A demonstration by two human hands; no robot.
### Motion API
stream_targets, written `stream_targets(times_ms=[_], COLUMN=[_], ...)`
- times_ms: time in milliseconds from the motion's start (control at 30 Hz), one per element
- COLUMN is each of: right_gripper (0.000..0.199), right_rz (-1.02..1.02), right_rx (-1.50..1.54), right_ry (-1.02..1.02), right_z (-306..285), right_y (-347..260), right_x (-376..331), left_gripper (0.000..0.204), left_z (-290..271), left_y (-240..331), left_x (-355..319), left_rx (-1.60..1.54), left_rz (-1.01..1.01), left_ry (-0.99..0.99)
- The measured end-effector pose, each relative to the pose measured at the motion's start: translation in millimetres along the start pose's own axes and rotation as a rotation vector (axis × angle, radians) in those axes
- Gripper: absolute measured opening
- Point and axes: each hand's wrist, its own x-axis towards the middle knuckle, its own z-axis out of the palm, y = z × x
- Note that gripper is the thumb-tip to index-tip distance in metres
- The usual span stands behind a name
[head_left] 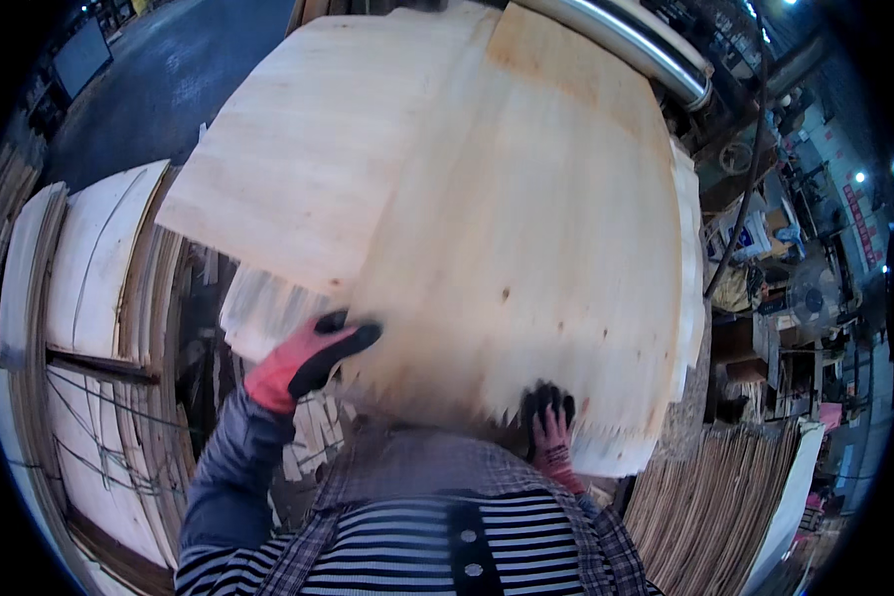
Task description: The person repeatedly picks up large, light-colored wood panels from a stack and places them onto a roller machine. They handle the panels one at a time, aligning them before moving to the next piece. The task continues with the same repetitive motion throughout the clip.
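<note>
A wide, pale wood veneer sheet (526,219) with a ragged near edge and small knots lies in front of me, on top of other sheets. Another veneer sheet (298,149) shows beside it at the left, partly covered. My left hand (318,358), in a pink and black glove, is at the near left corner of the top sheet, fingers stretched out and thumb apart. Whether it touches the wood I cannot tell. On the ragged near edge, towards the right, rests my right hand (549,427), gloved alike, its fingers spread.
A shiny metal roller (626,40) runs across the far side, beyond the sheets. Stacked veneer bundles (99,268) stand at the left, some tied with cord. Another stack (715,507) stands at the near right. A fan (815,290) and assorted clutter lie farther right.
</note>
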Motion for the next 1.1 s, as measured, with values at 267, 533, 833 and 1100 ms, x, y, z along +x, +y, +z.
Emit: stream_targets(times_ms=[267, 533, 833, 1100], right_gripper=[0.048, 0.034, 0.038, 0.038], right_rz=[0.217, -0.139, -0.122, -0.151], right_rx=[0.175, -0.094, 0.012, 0.027], right_ry=[0.734, 0.422, 0.450, 0.597], right_z=[-105, -181, -157, -114], right_y=[-16, -81, -18, 71], right_x=[0, -33, 121, 286], left_gripper=[0.049, 0.034, 0.034, 0.033], left_z=[18, -72, -34, 35], left_y=[112, 4, -14, -70], left_x=[-7, -73, 16, -38], left_rx=[0.614, -0.206, 0.473, -0.808], left_rz=[1.112, 0.564, 0.836, 0.435], left_ry=[-0.154, 0.001, 0.567, 0.508])
